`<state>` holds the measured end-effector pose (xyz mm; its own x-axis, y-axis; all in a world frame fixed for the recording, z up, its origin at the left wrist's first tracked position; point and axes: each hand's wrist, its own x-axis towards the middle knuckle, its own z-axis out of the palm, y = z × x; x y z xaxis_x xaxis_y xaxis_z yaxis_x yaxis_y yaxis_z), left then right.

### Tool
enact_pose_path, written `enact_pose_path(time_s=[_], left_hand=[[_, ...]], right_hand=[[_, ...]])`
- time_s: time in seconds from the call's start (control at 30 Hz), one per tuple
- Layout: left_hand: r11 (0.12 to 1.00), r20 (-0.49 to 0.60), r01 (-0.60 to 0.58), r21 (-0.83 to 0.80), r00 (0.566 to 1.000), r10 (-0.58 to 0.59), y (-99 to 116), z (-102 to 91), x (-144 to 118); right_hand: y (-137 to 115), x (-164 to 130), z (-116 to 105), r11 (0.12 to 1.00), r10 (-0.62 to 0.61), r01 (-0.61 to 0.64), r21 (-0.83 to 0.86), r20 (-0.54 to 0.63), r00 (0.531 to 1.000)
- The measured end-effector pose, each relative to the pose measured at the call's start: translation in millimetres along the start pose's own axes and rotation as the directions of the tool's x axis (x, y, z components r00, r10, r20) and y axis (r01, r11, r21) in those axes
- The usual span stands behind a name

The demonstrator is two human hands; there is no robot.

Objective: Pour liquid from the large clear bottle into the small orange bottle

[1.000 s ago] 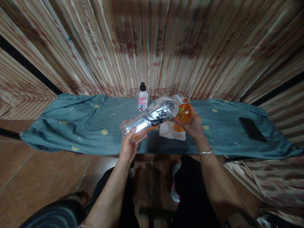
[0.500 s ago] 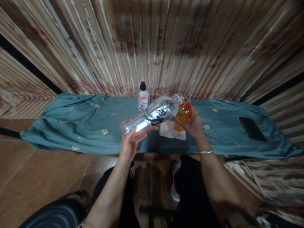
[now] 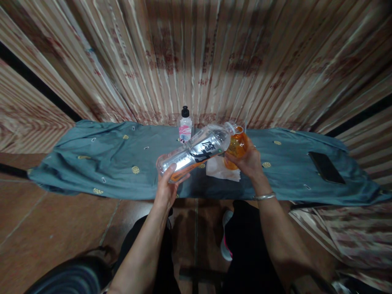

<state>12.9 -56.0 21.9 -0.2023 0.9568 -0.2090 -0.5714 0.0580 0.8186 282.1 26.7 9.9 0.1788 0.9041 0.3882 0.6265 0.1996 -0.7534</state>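
Holding a big clear bottle (image 3: 196,153) w/ the left hand (image 3: 167,185), fingers wrapped round its bottom end. It is tipped up on a slant, low end by the left hand, mouth end up and to the right. It has a silver label w/ black marks, and a bit of orange shows at the low end.

Right hand (image 3: 249,161) is closed round a small orange jar (image 3: 236,147). The bottle's mouth sits right at the top of the jar, touching or almost; can't tell which. A thin silver bangle (image 3: 265,197) is on the right wrist.

Both are held up over a long table w/ a blue-green cloth (image 3: 101,163) that has little gold spots. Under the hands, on the cloth, lies a white folded paper towel (image 3: 222,170).

At the back of the table, just left of the bottle's top, stands a small bottle (image 3: 185,128) w/ a black cap and pink label, upright. Far to the right a black phone (image 3: 326,167) lies flat on the cloth, well apart from the hands.

Behind the table is a wall of striped boards (image 3: 196,61), tan and red-brown. Below is a brown tile floor (image 3: 45,228). The person's dark pants show at the bottom, and a shoe (image 3: 226,241) w/ some pink.
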Motion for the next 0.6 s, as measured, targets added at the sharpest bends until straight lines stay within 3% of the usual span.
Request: enact_pose_path(time_s=[0.6], left_hand=[[1.000, -0.024, -0.012, -0.019, 1.000, 0.011, -2.4, 3.2, -0.7]], right_hand=[[9.4, 0.5, 3.5, 1.000, -0.027, 0.027, -0.007, -0.001, 1.000]])
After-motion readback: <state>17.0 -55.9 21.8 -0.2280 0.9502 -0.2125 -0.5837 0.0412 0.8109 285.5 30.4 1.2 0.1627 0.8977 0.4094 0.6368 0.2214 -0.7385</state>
